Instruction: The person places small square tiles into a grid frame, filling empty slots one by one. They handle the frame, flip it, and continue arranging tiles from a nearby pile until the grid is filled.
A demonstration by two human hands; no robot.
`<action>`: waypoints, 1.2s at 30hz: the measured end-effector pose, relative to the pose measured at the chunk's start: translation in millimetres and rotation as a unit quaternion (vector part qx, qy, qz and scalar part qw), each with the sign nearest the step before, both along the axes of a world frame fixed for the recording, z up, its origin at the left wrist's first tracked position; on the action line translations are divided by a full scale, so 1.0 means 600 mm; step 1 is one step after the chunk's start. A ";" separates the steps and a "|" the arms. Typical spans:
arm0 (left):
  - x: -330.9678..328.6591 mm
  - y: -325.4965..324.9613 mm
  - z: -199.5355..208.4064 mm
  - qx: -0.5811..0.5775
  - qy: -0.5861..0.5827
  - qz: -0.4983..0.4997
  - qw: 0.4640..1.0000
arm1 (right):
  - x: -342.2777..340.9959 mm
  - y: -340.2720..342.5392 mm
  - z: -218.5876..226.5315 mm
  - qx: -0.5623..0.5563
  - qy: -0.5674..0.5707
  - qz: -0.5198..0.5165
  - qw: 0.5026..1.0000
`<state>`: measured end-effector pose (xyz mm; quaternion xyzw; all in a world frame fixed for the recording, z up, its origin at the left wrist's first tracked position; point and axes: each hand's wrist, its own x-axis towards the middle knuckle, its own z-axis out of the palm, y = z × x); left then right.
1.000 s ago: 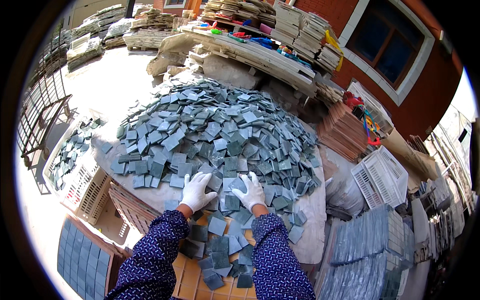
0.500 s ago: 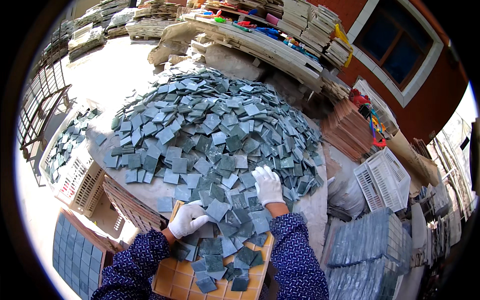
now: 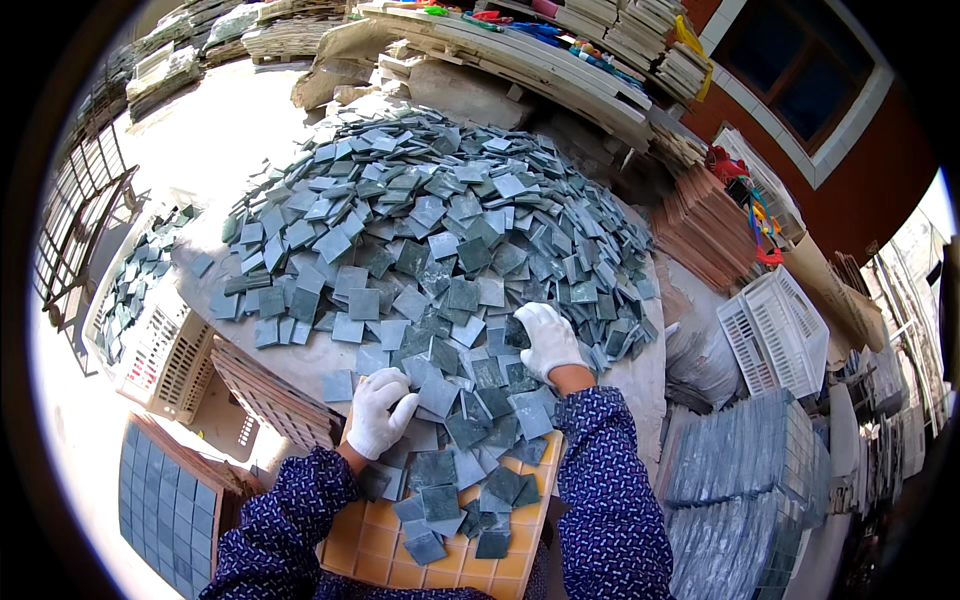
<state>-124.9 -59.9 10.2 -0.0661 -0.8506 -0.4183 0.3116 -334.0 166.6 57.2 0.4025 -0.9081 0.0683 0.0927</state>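
Note:
A big heap of loose grey-green square tiles (image 3: 430, 230) covers a white table. Both my hands wear white gloves and dark blue patterned sleeves. My right hand (image 3: 546, 340) lies palm down on the near edge of the heap, fingers spread over the tiles. Curled at the table's front edge, my left hand (image 3: 380, 412) rests against a few tiles. Below the hands an orange gridded tray (image 3: 375, 545) holds several loose tiles (image 3: 470, 470) that spill onto it from the heap.
A white plastic crate (image 3: 160, 350) and a tray of set tiles (image 3: 165, 495) sit at the lower left. Finished tile sheets (image 3: 745, 470) are stacked at the right beside a white basket (image 3: 775, 330). Stacked boards (image 3: 600, 40) line the back.
Both hands have drawn tiles from the heap toward me onto the orange tray. My left hand dropped back to the table edge; my right hand stays on the heap.

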 end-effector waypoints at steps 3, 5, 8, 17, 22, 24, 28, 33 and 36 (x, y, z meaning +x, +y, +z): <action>0.016 0.001 0.024 -0.118 0.023 0.015 0.993 | 0.114 0.011 0.055 -0.073 -0.190 -0.074 0.976; 0.005 0.029 0.060 -0.140 0.025 -0.025 0.989 | 0.176 0.074 0.046 -0.124 -0.229 -0.091 0.961; -0.001 0.072 0.084 -0.182 0.008 -0.024 0.983 | 0.272 0.158 0.027 -0.122 -0.282 -0.175 0.935; -0.026 0.223 0.072 -0.384 -0.013 -0.225 0.895 | 0.528 0.270 -0.051 -0.260 -0.322 -0.334 0.847; -0.069 0.238 0.082 -0.437 -0.134 -0.206 0.865 | 0.579 0.260 -0.047 -0.266 -0.293 -0.318 0.861; -0.075 0.237 0.062 -0.468 -0.079 -0.232 0.849 | 0.586 0.252 -0.025 -0.250 -0.339 -0.307 0.853; -0.059 0.221 0.084 -0.287 -0.075 -0.300 0.907 | 0.597 0.252 -0.024 -0.229 -0.313 -0.262 0.884; 0.099 0.143 0.102 0.550 -0.375 -0.386 0.639 | 0.623 0.239 -0.020 -0.172 -0.324 -0.228 0.902; 0.171 0.110 0.070 0.604 -0.414 -0.349 0.586 | 0.631 0.239 -0.030 -0.155 -0.317 -0.204 0.913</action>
